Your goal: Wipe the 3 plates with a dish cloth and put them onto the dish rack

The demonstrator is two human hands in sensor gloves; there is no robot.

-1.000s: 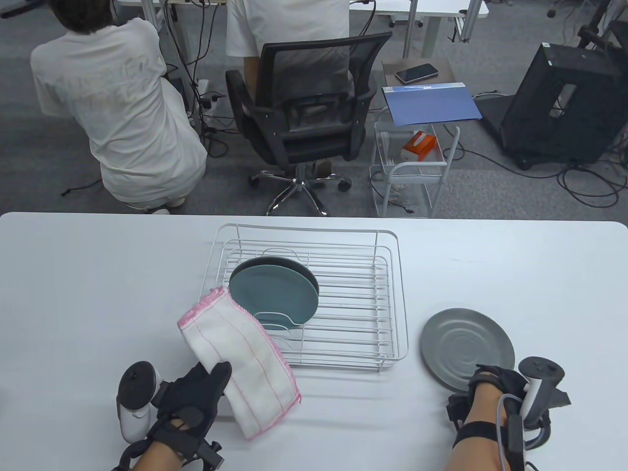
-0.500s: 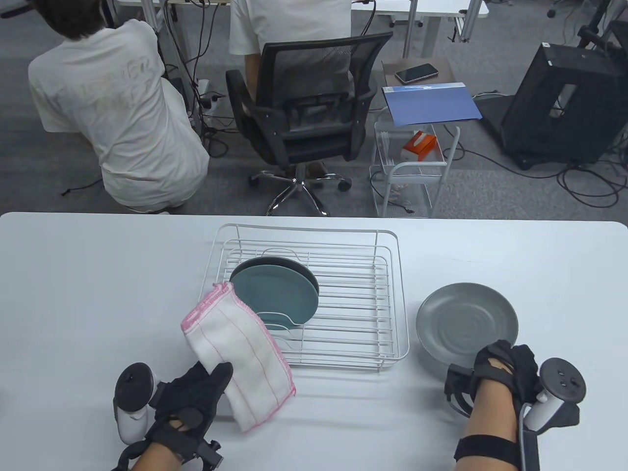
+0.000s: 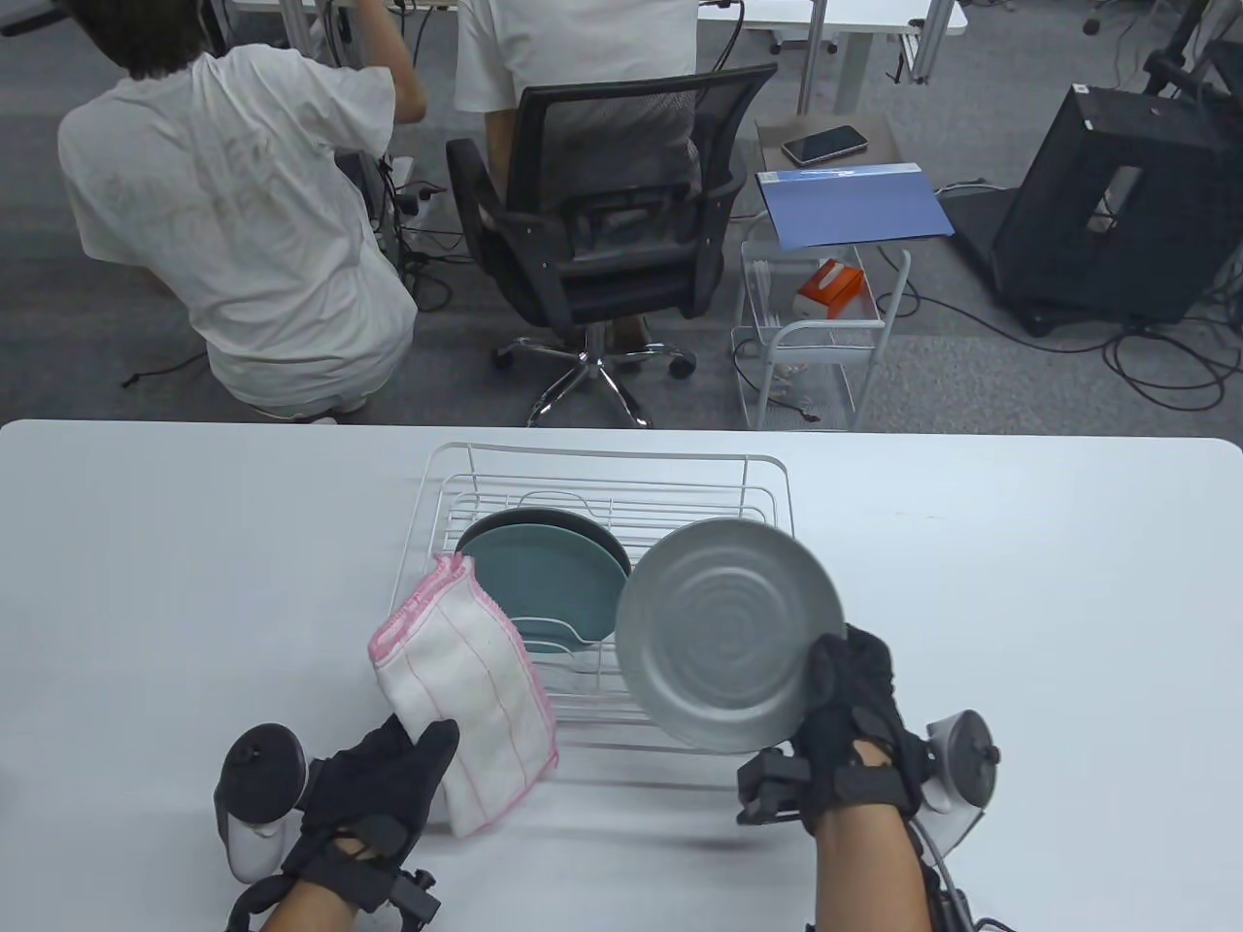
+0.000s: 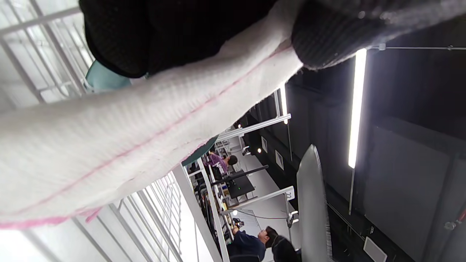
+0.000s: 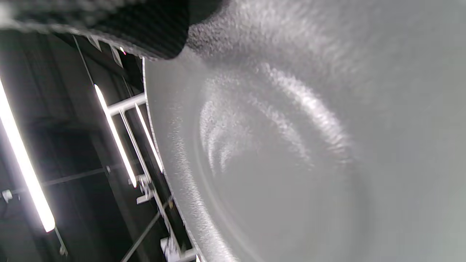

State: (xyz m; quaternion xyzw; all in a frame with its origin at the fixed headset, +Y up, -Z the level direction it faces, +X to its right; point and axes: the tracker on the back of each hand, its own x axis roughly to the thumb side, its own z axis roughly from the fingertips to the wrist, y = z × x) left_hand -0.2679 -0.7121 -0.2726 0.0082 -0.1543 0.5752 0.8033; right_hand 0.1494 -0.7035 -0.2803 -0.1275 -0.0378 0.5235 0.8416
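The right hand [image 3: 855, 723] grips the grey plate [image 3: 728, 631] tilted over the dish rack [image 3: 777, 582], fingers clamped on its rim. The left hand [image 3: 384, 786] pinches the dish cloth [image 3: 471, 670]. The left wrist view alone shows the plate edge-on (a thin sliver).

Probably an office or lab: swivel chair [image 3: 592, 243], floor cables [image 3: 1156, 369], desks.

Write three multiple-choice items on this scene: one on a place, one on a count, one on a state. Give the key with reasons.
1. Where is the grey plate?
A. flat on the table
B. held up in front of the dish rack
C. on the chair

2. How many plates stand in the rack?
A. none
B. two
C. four

3. What does the left hand do?
A. holds the dish cloth
B. rests empty
C. grips a plate

Key: B, the right hand holds it tilted, off the table; B, teal plate and a dark plate behind it; A, fingers clasp the cloth.
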